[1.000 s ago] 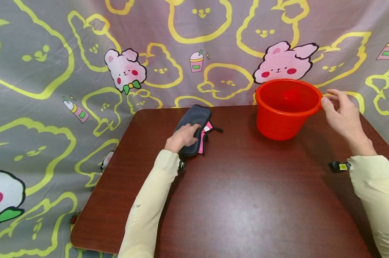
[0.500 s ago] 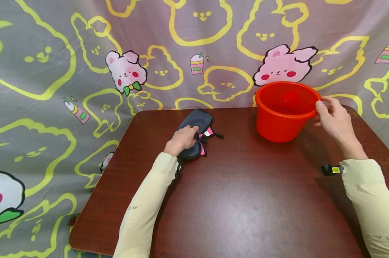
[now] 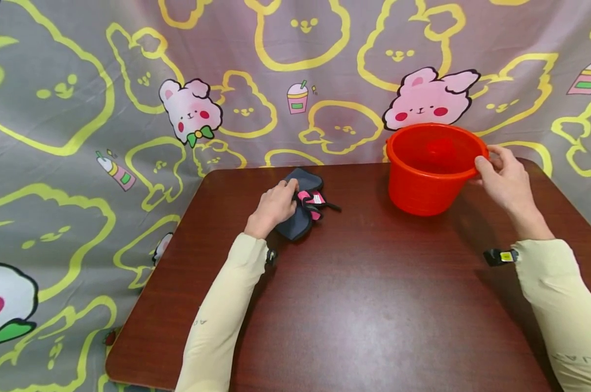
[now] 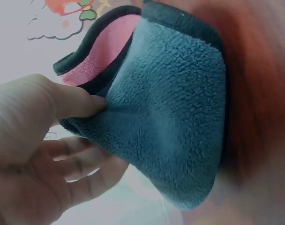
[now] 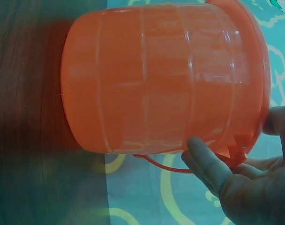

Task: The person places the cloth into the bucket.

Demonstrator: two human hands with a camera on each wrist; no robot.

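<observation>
My left hand (image 3: pixel 275 207) pinches a folded plush cloth (image 3: pixel 297 227), dark grey-blue with black edging and a pink side partly showing. In the left wrist view, the thumb (image 4: pixel 81 101) presses on the fuzzy cloth (image 4: pixel 166 108), and the pinched part is bunched up. The cloth lies at the far left-middle of the table. At the far right stands a red plastic bucket (image 3: pixel 418 190), upright, with my right hand (image 3: pixel 508 182) holding its rim from the right. The right wrist view shows fingers (image 5: pixel 208 164) against the bucket (image 5: pixel 147 84) beside the rim; its thin handle hangs down.
The brown wooden table (image 3: pixel 364 294) stretches from the cloth and bucket to the near edge of view. A patterned curtain (image 3: pixel 276 49) hangs directly behind and to the left of it.
My left fingers have gathered the cloth at its middle, folding it more and baring more pink. My right hand has shifted left and closed onto the bucket's rim.
</observation>
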